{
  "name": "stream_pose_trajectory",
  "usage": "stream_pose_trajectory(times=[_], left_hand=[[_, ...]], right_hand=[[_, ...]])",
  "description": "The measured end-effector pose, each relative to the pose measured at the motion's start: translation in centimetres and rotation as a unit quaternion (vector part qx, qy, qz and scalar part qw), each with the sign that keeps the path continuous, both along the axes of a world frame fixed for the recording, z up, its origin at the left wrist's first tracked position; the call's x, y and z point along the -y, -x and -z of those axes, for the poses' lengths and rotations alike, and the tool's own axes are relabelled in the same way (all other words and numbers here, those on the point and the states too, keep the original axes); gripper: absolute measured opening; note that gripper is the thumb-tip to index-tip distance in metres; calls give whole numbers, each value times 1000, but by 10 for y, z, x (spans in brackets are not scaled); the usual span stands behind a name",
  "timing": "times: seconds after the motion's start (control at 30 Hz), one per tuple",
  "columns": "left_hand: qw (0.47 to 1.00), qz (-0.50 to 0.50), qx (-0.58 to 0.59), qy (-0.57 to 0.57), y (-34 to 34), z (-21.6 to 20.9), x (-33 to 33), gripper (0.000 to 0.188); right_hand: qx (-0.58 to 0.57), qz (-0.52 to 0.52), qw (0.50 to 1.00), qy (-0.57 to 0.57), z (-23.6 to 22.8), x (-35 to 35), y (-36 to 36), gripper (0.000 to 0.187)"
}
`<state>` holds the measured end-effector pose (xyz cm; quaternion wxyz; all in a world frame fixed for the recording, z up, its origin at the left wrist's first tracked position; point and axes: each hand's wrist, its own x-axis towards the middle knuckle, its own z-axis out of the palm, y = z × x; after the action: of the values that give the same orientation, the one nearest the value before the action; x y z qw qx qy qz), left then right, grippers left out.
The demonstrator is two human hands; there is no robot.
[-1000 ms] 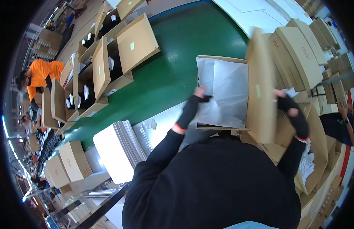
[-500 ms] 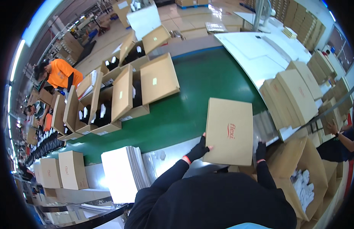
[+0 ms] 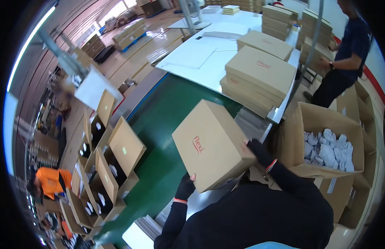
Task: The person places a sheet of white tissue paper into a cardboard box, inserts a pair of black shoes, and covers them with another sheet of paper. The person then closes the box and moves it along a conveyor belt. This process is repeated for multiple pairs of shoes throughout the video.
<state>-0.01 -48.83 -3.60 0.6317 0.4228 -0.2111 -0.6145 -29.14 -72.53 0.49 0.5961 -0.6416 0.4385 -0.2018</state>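
A closed brown cardboard box (image 3: 205, 145) with red lettering on its lid is held tilted in front of me, above the near edge of the green belt. My left hand (image 3: 185, 187), in a black fingerless glove, grips its lower left edge with the thumb on the lid. At the box's right end, my right hand (image 3: 259, 151) holds the side near the corner; part of that hand's grip is hidden. Just right of my right arm stands a large open carton (image 3: 290, 141) with crumpled white paper (image 3: 329, 151) inside.
Closed boxes (image 3: 259, 70) are stacked on the white table (image 3: 192, 54) ahead. Open boxes (image 3: 126, 145) with dark contents line the green belt (image 3: 159, 108) at left. White sheets (image 3: 138, 234) lie near my left arm. A person in dark clothes (image 3: 350, 45) stands at far right, another in orange (image 3: 51, 180) at left.
My view has turned right. The box has gone from showing mainly its lid to a tilt that shows its side. My right hand now shows higher on the box's right end.
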Motion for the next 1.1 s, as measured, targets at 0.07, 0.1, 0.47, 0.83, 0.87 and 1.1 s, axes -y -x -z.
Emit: stream_pose_trajectory(times=[0.07, 0.1, 0.47, 0.83, 0.87, 1.1], left_hand=[[1000, 3, -16, 23, 18, -21, 36, 74], [999, 14, -16, 45, 28, -45, 64, 75], [968, 176, 122, 130, 113, -184, 258, 63], [945, 65, 241, -210, -7, 39, 22, 52], [906, -10, 395, -148, -29, 58, -8, 50], [688, -417, 555, -212, -185, -48, -26, 56]], right_hand=[[161, 30, 986, -34, -36, 46, 15, 29], [168, 13, 986, 22, -57, 74, 28, 30], [-141, 11, 874, 465, -269, 198, 59, 75], [-301, -36, 699, 648, -149, 328, 38, 84], [-345, -7, 671, 656, -146, 328, 32, 81], [-96, -319, 871, 362, -8, 163, -131, 64]])
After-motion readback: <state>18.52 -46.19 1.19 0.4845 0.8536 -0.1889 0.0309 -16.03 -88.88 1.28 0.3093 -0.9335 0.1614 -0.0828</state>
